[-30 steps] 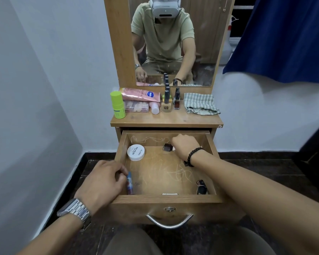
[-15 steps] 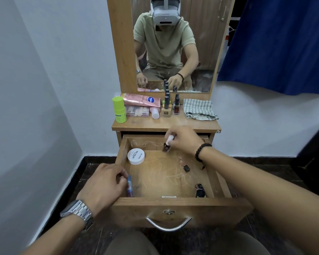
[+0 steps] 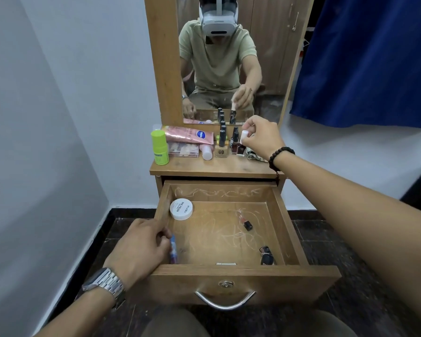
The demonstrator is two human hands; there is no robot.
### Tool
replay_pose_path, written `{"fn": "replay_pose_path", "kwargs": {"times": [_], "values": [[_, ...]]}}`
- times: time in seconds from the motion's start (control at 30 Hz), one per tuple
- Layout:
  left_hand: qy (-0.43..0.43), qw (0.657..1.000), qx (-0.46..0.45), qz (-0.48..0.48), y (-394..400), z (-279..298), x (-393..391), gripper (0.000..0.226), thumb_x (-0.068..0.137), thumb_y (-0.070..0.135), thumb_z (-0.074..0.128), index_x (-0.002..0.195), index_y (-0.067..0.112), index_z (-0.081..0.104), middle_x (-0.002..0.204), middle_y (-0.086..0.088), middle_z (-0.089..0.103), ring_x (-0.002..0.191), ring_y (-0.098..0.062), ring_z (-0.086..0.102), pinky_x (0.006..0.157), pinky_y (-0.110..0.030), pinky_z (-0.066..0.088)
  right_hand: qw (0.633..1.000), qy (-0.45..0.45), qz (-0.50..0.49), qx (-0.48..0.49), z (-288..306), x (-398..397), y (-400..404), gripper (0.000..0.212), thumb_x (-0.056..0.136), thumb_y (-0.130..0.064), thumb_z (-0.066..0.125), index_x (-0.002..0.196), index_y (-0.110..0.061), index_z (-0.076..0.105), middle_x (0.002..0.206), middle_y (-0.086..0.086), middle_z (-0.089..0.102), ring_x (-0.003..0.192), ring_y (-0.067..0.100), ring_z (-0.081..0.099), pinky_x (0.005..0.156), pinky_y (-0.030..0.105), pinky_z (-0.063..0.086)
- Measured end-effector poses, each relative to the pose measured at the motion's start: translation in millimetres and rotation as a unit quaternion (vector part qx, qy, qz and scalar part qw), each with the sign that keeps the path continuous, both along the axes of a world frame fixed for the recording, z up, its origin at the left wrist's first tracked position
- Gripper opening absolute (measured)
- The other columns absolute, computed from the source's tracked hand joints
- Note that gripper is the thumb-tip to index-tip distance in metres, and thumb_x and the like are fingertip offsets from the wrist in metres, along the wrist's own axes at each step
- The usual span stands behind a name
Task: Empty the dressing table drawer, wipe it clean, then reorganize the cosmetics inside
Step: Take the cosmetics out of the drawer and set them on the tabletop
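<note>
Wooden drawer (image 3: 229, 271): pulled out from under the desk (image 3: 204, 167), its scratched floor mostly bare.
Left hand (image 3: 141, 251): rests at the drawer's left wall near the front corner, fingers curled round a small blue tube (image 3: 173, 249) that stands against that wall.
Right hand (image 3: 261, 137): raised over the right part of the desk, its grip pinched on the white cap of a small bottle (image 3: 242, 144); the bottle's dark lower part sits just beside the nail polish bottles (image 3: 234, 144) by the mirror (image 3: 229, 59). I cannot tell whether it touches the desk.
Round white tin (image 3: 181, 209): lies flat in the drawer's back left corner.
Small dark-capped item (image 3: 246, 222): lies on the drawer floor right of centre, well apart from the tin.
Dark tube (image 3: 266, 255): lies in the drawer's front right corner.
Green bottle (image 3: 159, 148): stands upright at the desk's left edge.
Pink tube (image 3: 188, 135): lies on a flat palette (image 3: 182, 149) behind the green bottle, toward the mirror.
Checked cloth (image 3: 253, 155): at the desk's right edge, largely hidden by the right hand.
Wrists: a metal watch (image 3: 105, 284) on the left, a dark bead bracelet (image 3: 280, 155) on the right.
</note>
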State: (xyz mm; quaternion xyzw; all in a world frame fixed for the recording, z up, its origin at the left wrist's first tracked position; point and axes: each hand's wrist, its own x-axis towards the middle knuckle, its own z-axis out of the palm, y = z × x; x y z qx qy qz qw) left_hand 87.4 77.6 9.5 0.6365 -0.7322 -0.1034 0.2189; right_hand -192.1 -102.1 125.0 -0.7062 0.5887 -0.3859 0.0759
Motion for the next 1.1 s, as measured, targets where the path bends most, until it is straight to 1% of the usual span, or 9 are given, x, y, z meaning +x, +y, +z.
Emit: {"fn": "replay_pose_path", "kwargs": {"times": [0.1, 0.17, 0.33, 0.53, 0.63, 0.77, 0.9, 1.0, 1.1], "values": [[0.003, 1.000, 0.000, 0.002, -1, 0, 1, 0.018, 0.078, 0.035, 0.045, 0.084, 0.033, 0.062, 0.090, 0.022, 0.060, 0.098, -0.004, 0.042, 0.082, -0.030, 0.047, 1.000, 0.024, -0.006, 0.003, -4, 5, -11, 0.015, 0.082, -0.007, 0.058, 0.095, -0.011, 0.064, 0.080, 0.002, 0.067, 0.074, 0.013, 0.059, 0.065, 0.019, 0.048], [0.002, 1.000, -0.003, 0.002, -1, -2, 1, 0.015, 0.081, 0.032, 0.048, 0.086, 0.033, 0.062, 0.092, 0.022, 0.060, 0.100, -0.004, 0.042, 0.083, -0.030, 0.047, 0.999, 0.032, -0.006, 0.004, -7, 9, -17, 0.014, 0.082, -0.007, 0.058, 0.094, -0.011, 0.065, 0.081, 0.004, 0.068, 0.076, 0.017, 0.062, 0.072, 0.027, 0.052], [0.001, 1.000, -0.001, 0.001, 0, -3, 2, 0.015, 0.082, 0.032, 0.048, 0.087, 0.034, 0.062, 0.094, 0.022, 0.060, 0.101, -0.003, 0.042, 0.083, -0.032, 0.049, 0.999, 0.045, -0.005, 0.013, -12, 16, -24, 0.014, 0.082, -0.005, 0.059, 0.093, -0.009, 0.066, 0.079, 0.002, 0.064, 0.077, 0.016, 0.059, 0.071, 0.027, 0.051], [-0.002, 1.000, -0.003, 0.005, 0, -2, 1, 0.013, 0.084, 0.031, 0.049, 0.089, 0.033, 0.062, 0.096, 0.022, 0.060, 0.103, -0.003, 0.042, 0.083, -0.032, 0.049, 0.997, 0.079, -0.008, 0.010, -15, 18, -28, 0.014, 0.083, -0.007, 0.059, 0.094, -0.010, 0.066, 0.080, -0.002, 0.060, 0.084, 0.019, 0.059, 0.079, 0.036, 0.053], [0.000, 1.000, -0.007, 0.007, 1, 0, -1, 0.013, 0.084, 0.031, 0.050, 0.089, 0.033, 0.062, 0.096, 0.022, 0.060, 0.103, -0.003, 0.041, 0.083, -0.031, 0.048, 0.997, 0.082, -0.012, 0.010, -15, 17, -30, 0.016, 0.083, -0.006, 0.057, 0.095, -0.010, 0.066, 0.080, 0.000, 0.061, 0.081, 0.019, 0.059, 0.076, 0.034, 0.053], [0.000, 1.000, -0.006, 0.005, 1, 0, 0, 0.013, 0.085, 0.031, 0.050, 0.089, 0.033, 0.062, 0.095, 0.022, 0.060, 0.103, -0.002, 0.041, 0.082, -0.030, 0.048, 0.996, 0.083, -0.015, 0.008, -18, 16, -31, 0.017, 0.084, -0.005, 0.056, 0.098, -0.010, 0.065, 0.085, 0.005, 0.065, 0.081, 0.019, 0.058, 0.069, 0.028, 0.046], [0.002, 1.000, -0.004, 0.004, 1, 1, 0, 0.013, 0.084, 0.030, 0.050, 0.088, 0.033, 0.062, 0.094, 0.022, 0.059, 0.102, -0.002, 0.041, 0.082, -0.029, 0.047, 0.997, 0.074, -0.013, 0.001, -20, 15, -33, 0.019, 0.081, -0.007, 0.059, 0.099, -0.012, 0.064, 0.085, -0.001, 0.057, 0.083, 0.020, 0.057, 0.077, 0.036, 0.052], [0.002, 1.000, -0.013, 0.004, 1, 1, -2, 0.012, 0.084, 0.028, 0.051, 0.088, 0.032, 0.063, 0.093, 0.023, 0.060, 0.101, -0.003, 0.042, 0.081, -0.027, 0.046, 0.997, 0.038, -0.020, -0.072, -18, 14, -24, 0.018, 0.081, -0.014, 0.063, 0.099, -0.017, 0.062, 0.086, -0.001, 0.058, 0.079, 0.015, 0.055, 0.075, 0.035, 0.052], [0.000, 1.000, -0.016, 0.004, 2, 2, -2, 0.012, 0.085, 0.028, 0.051, 0.089, 0.031, 0.063, 0.093, 0.023, 0.059, 0.100, -0.003, 0.041, 0.080, -0.025, 0.044, 0.989, 0.009, 0.024, -0.148, -15, 23, 0, 0.012, 0.084, -0.016, 0.059, 0.095, -0.018, 0.061, 0.083, -0.003, 0.057, 0.073, 0.010, 0.051, 0.068, 0.029, 0.049]]}}
